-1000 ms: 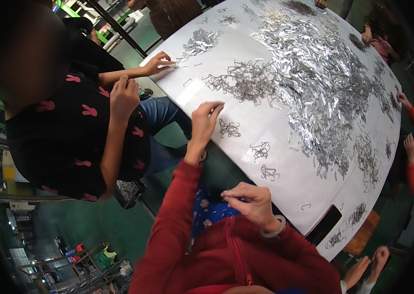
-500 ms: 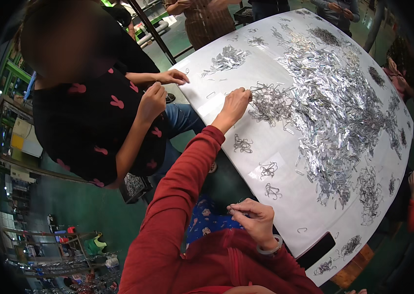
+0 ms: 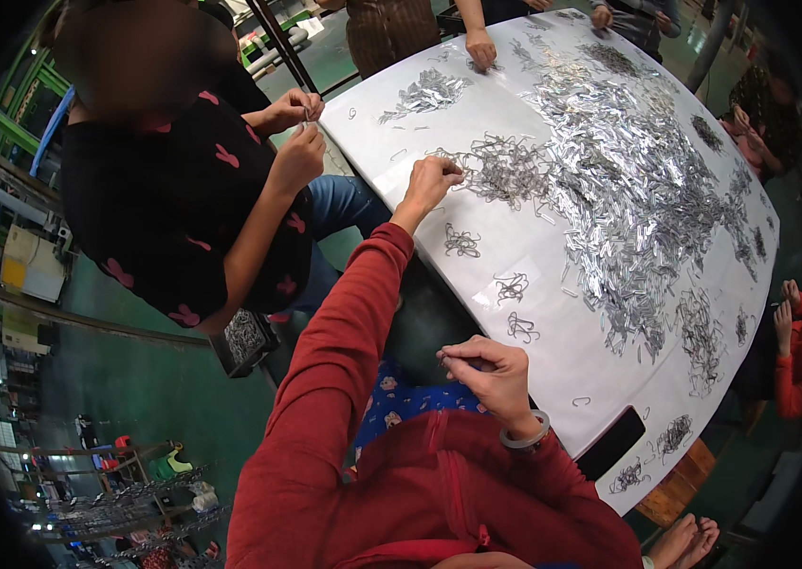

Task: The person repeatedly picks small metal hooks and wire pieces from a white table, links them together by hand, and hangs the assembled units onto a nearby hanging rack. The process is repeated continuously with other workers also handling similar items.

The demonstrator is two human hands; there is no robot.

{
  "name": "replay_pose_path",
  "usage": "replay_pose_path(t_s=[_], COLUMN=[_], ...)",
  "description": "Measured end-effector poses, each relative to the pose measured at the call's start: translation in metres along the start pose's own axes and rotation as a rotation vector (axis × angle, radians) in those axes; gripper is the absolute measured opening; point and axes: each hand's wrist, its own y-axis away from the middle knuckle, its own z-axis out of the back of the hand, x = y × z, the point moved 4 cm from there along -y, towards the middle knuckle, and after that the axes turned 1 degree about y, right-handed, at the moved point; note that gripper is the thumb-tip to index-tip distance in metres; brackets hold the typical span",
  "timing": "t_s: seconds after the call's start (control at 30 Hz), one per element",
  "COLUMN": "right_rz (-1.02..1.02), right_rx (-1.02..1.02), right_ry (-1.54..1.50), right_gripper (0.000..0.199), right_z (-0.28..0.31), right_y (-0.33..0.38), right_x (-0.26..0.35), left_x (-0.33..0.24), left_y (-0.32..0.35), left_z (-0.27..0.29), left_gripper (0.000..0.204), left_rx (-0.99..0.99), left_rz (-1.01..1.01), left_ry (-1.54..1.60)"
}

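Note:
My left hand (image 3: 429, 187) reaches over the white table (image 3: 491, 248), its fingertips pinched at the left edge of a tangled pile of bent wire hooks (image 3: 510, 171). Thin hooks lie right at those fingertips. Close to my body, off the table's near edge, my right hand (image 3: 493, 377) is closed in a pinch; a small dark bit shows at its fingertips, too small to name. Between the two hands lie small groups of hooks (image 3: 462, 242), one of them (image 3: 512, 287) on a clear plastic piece.
A broad heap of shiny metal strips (image 3: 624, 190) covers the table's middle. Beside my right forearm lies a black phone-like slab (image 3: 612, 444). A person in a black shirt (image 3: 173, 209) works at my left; other people line the far and right edges. A bin (image 3: 244, 339) stands low left.
My left hand has drawn back a little to the left, and hooks now trail from the pile toward it. My right hand keeps its pinch. The left neighbour's hands have come together.

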Motion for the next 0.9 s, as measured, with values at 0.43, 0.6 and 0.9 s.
replay_pose_path(t_s=[0.43, 0.6, 0.9], right_rz=[-0.079, -0.068, 0.232], right_rx=[-0.136, -0.162, -0.231], right_ry=[-0.048, -0.032, 0.273], right_gripper=[0.017, 0.017, 0.023], right_z=[0.001, -0.002, 0.017], right_y=[-0.003, -0.002, -0.011], right_x=[-0.009, -0.007, -0.001], left_x=[-0.12, -0.124, -0.122], left_y=[0.242, 0.258, 0.26], left_z=[0.067, 0.061, 0.041], left_gripper=[0.009, 0.01, 0.006], left_rx=[-0.01, -0.078, -0.199], left_rz=[0.219, -0.047, 0.085], left_ry=[0.692, 0.357, 0.712])
